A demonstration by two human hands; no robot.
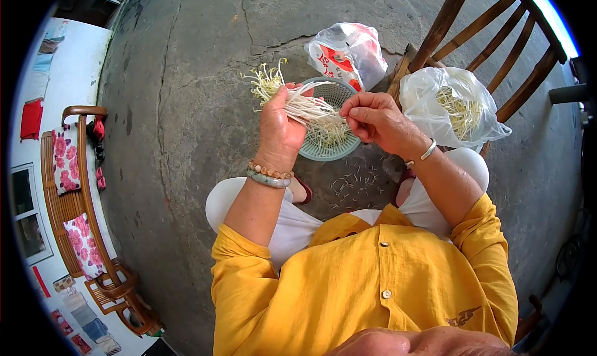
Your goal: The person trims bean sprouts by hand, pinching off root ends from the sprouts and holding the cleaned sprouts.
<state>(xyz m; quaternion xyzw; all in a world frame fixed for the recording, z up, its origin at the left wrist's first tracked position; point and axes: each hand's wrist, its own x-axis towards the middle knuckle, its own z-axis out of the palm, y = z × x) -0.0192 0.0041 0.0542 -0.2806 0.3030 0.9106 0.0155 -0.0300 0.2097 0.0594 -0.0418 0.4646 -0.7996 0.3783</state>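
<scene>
My left hand (pixel 283 119) is wrapped round a bunch of bean sprouts (pixel 308 107), their yellow heads to the left and white stems to the right. At the root ends of the bunch, my right hand (pixel 376 121) has thumb and forefinger pinched together; whatever is between the fingertips is too small to make out. Below both hands, a pale green plastic colander (pixel 329 153) rests on the floor with more sprouts inside. To the right, an open clear plastic bag (pixel 423 107) holds a heap of sprouts on a wooden chair.
A white and red plastic bag (pixel 367 48) stands behind the colander. Broken root bits (pixel 354 185) litter the cracked concrete floor (pixel 186 76) between my feet. The wooden chair (pixel 497 42) is at the right, and a wooden bench (pixel 68 219) with floral cushions lines the left wall.
</scene>
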